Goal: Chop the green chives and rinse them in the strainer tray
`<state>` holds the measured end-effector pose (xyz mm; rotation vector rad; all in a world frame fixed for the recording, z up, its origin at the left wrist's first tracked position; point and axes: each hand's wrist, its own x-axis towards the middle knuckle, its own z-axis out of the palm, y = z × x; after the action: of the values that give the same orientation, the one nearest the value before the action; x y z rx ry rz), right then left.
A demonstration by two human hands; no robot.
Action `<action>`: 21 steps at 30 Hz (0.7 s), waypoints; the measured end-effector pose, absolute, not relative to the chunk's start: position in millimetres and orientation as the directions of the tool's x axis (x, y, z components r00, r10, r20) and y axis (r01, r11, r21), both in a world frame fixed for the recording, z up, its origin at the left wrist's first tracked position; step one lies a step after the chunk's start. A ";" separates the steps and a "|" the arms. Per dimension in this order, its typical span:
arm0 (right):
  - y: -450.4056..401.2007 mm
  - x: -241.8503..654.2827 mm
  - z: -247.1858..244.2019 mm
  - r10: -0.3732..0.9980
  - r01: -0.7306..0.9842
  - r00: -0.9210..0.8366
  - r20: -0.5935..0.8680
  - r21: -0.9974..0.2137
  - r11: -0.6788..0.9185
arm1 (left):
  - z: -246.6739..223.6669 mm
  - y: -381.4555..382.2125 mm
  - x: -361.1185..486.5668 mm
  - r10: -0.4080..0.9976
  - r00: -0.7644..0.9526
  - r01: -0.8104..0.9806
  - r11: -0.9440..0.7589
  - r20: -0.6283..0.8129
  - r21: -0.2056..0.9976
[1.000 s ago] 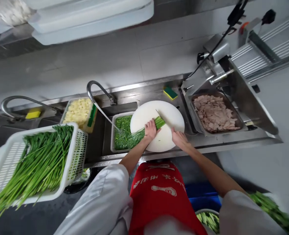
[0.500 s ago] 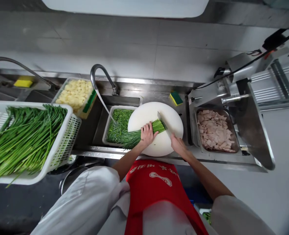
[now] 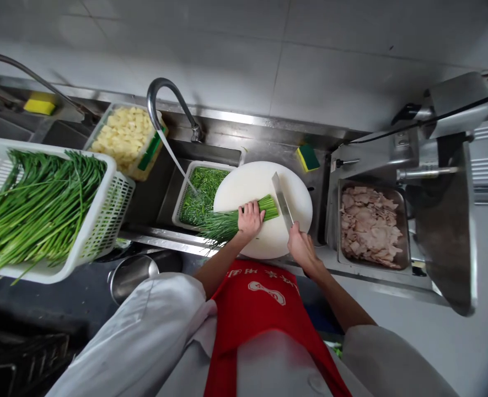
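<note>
On the round white cutting board (image 3: 264, 242) lies a bunch of garlic chives (image 3: 270, 207), its pale stem ends toward the right. My left hand (image 3: 251, 219) is closed over the bunch and presses it to the board. In my right hand (image 3: 302, 245) is the handle of a cleaver (image 3: 282, 199). The blade stands just right of the cut stem ends, apart from them. The leafy ends reach left over a white basket (image 3: 177, 205) of cut chives (image 3: 204, 190) in the sink.
Water runs from a faucet (image 3: 155, 94) into the basket. At left are a large white basket (image 3: 68, 270) of long chives and a tub of peeled garlic (image 3: 123, 132). A sponge (image 3: 308, 157) lies behind the board. A tray of sliced meat (image 3: 370, 226) sits right, beside a slicer's metal plate (image 3: 444, 231).
The cleaver has moved right, away from the stem ends, opening a gap. My left hand still holds the bunch. The whole view has shifted and tilted slightly.
</note>
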<state>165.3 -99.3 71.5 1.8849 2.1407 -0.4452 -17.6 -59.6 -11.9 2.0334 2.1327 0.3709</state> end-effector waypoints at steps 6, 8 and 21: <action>-110.1 143.3 78.0 0.890 0.981 -0.193 -0.414 -0.057 0.186 | -8.4 -59.0 -15.8 0.996 -0.061 0.983 0.049 0.062 0.176; -110.0 138.6 79.2 0.877 0.981 -0.185 -0.444 -0.035 0.189 | -7.4 -59.0 -15.8 0.997 -0.052 0.986 0.041 0.065 0.162; -48.7 103.3 55.7 0.892 0.975 -0.222 -0.393 -0.117 0.191 | -5.6 -54.3 -15.7 0.998 -0.033 0.985 0.024 0.049 0.171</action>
<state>103.3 -48.7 55.7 1.7894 2.2285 -0.5044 -15.7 -54.3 -5.6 2.1235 2.1857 0.2409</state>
